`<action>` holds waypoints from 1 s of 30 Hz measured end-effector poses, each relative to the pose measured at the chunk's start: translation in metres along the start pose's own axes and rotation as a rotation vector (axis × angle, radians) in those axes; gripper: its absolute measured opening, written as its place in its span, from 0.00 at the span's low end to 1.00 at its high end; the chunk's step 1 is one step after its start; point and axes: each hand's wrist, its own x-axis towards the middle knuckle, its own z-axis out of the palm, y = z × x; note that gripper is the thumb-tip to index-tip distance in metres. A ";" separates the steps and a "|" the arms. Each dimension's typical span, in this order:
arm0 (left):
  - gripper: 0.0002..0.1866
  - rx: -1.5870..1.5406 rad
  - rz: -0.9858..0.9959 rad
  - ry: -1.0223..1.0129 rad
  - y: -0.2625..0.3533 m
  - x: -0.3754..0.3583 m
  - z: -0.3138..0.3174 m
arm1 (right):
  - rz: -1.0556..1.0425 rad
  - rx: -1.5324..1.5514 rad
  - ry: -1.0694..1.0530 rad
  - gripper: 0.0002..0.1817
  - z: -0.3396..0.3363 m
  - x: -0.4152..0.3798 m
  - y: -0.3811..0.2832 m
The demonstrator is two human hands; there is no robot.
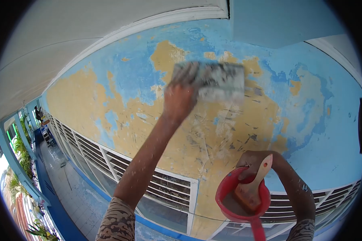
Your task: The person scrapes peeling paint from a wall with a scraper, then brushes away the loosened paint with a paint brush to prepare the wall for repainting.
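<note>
My left hand (181,96) reaches up to the wall, its fingers closed on the left end of a flat rectangular plastering trowel (223,82). The trowel's grey, smeared blade lies against or very near the patchy wall, blurred by motion. Lower right, my right hand (253,162) grips the rim of a red plastic dipper (225,195), whose handle points down toward me. Inside the dipper is a brownish-grey liquid or paste. A paintbrush (257,182) with a pale wooden handle leans in it, bristle end down, its handle rising above the rim near my fingers.
The wall (136,128) shows blue paint, tan patches and flaking scraps. Louvered windows (169,188) run below it, and a white ceiling (68,32) meets it above. Down at the left lies a tiled walkway (78,197) with plants (22,156) along its railing and a person (38,113) far off.
</note>
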 end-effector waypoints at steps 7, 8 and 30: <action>0.34 -0.054 -0.056 -0.063 0.003 -0.010 -0.001 | -0.218 0.021 -0.101 0.10 -0.064 0.022 -0.030; 0.34 0.043 0.023 -0.054 0.008 -0.030 0.006 | -0.225 0.015 -0.094 0.10 -0.069 0.025 -0.032; 0.37 0.084 -0.074 0.044 0.005 0.001 0.008 | -0.152 -0.115 -0.124 0.14 -0.093 0.022 -0.022</action>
